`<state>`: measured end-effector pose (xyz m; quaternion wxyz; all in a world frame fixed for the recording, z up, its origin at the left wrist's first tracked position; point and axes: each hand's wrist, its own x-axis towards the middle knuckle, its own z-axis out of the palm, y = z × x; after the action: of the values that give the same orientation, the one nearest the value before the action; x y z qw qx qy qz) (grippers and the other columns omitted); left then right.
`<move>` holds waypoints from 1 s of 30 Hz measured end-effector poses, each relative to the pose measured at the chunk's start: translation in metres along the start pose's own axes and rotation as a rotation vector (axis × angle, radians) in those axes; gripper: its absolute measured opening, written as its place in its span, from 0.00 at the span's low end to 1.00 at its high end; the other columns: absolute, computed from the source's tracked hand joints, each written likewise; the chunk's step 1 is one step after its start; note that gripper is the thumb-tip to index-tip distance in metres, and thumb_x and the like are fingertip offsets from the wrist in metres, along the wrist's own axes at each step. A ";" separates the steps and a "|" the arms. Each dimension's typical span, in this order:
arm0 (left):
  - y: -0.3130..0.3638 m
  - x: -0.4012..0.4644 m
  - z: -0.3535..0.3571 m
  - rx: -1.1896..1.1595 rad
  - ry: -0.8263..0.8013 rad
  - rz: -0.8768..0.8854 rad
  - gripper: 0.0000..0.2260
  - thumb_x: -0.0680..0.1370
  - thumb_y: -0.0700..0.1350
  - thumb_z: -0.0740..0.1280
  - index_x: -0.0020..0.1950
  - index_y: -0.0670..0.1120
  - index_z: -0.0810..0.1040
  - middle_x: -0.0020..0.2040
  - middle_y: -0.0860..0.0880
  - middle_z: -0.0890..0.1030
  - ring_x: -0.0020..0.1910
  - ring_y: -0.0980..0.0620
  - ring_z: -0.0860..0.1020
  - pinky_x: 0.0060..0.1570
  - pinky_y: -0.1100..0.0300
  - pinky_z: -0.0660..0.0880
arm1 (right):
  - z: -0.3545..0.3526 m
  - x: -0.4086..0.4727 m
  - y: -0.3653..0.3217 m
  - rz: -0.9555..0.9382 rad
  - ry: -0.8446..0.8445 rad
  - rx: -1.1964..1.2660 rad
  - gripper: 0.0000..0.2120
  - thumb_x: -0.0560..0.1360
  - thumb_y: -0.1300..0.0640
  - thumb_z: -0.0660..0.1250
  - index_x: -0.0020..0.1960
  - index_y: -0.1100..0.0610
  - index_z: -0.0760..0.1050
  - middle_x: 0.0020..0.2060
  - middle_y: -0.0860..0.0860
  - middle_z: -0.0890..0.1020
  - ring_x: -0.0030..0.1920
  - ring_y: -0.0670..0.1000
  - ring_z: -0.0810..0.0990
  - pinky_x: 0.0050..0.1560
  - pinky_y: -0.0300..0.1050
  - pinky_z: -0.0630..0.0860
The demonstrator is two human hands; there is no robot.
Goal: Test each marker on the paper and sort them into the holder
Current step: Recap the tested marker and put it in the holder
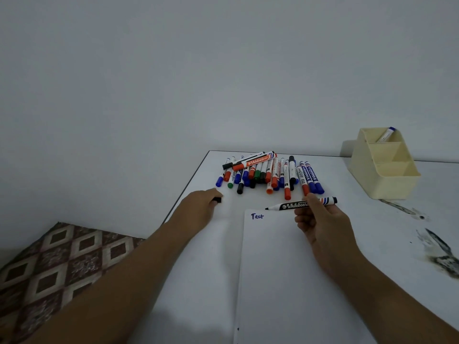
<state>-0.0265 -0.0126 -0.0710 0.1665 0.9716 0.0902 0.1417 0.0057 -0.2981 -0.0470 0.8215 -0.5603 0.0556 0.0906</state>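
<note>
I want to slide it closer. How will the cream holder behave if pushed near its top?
The holder looks like thin plastic, probably light. Its back compartment rises tallest and holds only one marker, so a high push may tip it; a low one should slide it.

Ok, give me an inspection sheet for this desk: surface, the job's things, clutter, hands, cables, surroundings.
Surface: white table, black smears on its right side.
Job's things: paper with "Test" written top left; marker pile behind it; cream holder at right with one blue marker in its back compartment.
Clutter: nothing seen beyond the smears.
Hands: right hand holds an uncapped black marker level above the paper's top edge, tip pointing left; left hand holds a black cap at the table.
Cables: nothing seen.
Surroundings: plain wall; patterned fabric at lower left.
</note>
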 end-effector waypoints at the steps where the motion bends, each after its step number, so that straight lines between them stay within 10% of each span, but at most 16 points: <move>1: -0.001 0.000 0.001 -0.008 -0.002 0.010 0.13 0.83 0.41 0.62 0.66 0.48 0.79 0.62 0.50 0.82 0.61 0.50 0.78 0.58 0.68 0.66 | 0.000 0.001 0.001 0.003 -0.003 0.003 0.12 0.80 0.51 0.69 0.51 0.62 0.79 0.40 0.59 0.84 0.37 0.52 0.81 0.43 0.47 0.79; 13: 0.012 -0.014 -0.009 -0.034 0.054 0.090 0.22 0.81 0.51 0.66 0.75 0.52 0.70 0.76 0.51 0.68 0.77 0.52 0.61 0.71 0.60 0.58 | -0.002 0.003 0.003 0.012 -0.027 -0.011 0.13 0.80 0.51 0.69 0.53 0.62 0.79 0.39 0.59 0.84 0.36 0.52 0.81 0.41 0.47 0.79; 21: 0.031 -0.062 -0.011 0.096 -0.381 0.347 0.40 0.76 0.74 0.53 0.82 0.57 0.47 0.81 0.58 0.40 0.78 0.62 0.36 0.78 0.56 0.43 | 0.003 0.005 -0.003 0.038 -0.007 -0.022 0.13 0.80 0.47 0.68 0.53 0.57 0.78 0.42 0.56 0.84 0.38 0.51 0.81 0.39 0.44 0.80; 30: 0.032 -0.061 -0.006 0.263 -0.464 0.355 0.41 0.76 0.75 0.48 0.81 0.56 0.38 0.81 0.57 0.36 0.78 0.60 0.34 0.78 0.54 0.40 | 0.028 0.009 -0.007 -0.027 -0.155 -0.011 0.15 0.77 0.60 0.72 0.60 0.64 0.74 0.48 0.62 0.85 0.45 0.57 0.87 0.48 0.51 0.85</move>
<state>-0.0820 -0.0544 -0.0699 0.0282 0.9918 -0.1034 -0.0699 0.0153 -0.2739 -0.0317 0.8213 -0.5569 -0.0165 0.1228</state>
